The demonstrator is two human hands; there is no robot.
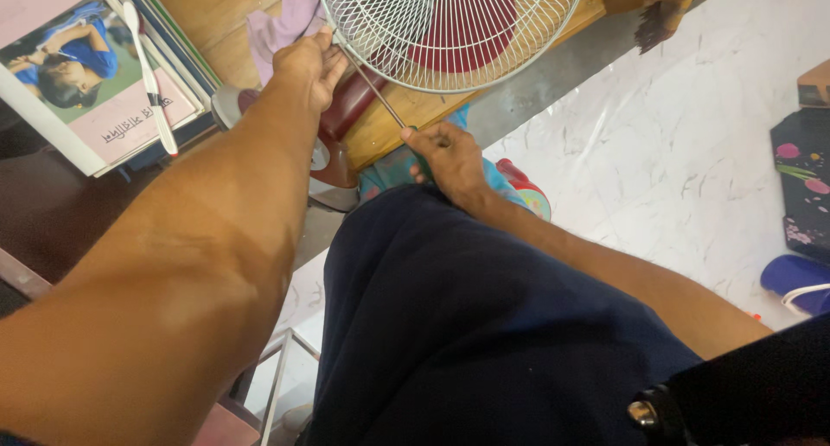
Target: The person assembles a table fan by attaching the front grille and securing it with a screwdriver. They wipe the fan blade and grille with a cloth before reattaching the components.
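Your left hand (304, 66) pinches the wire fan guard (450, 31) at its rim (about eight o'clock); your right hand (450, 156) grips a thin screwdriver (378, 92) angled toward it.

Left arm is reaching forward, fully extended, forearm bare. Left hand (307, 64) is curling closed, knuckles up, fingers pinching at the far end. Right arm is bending in from the right, forearm angling up-left. Right hand (450, 156) is closing in a grip, fingers (421, 138) wrapping tight, thumb side facing left.
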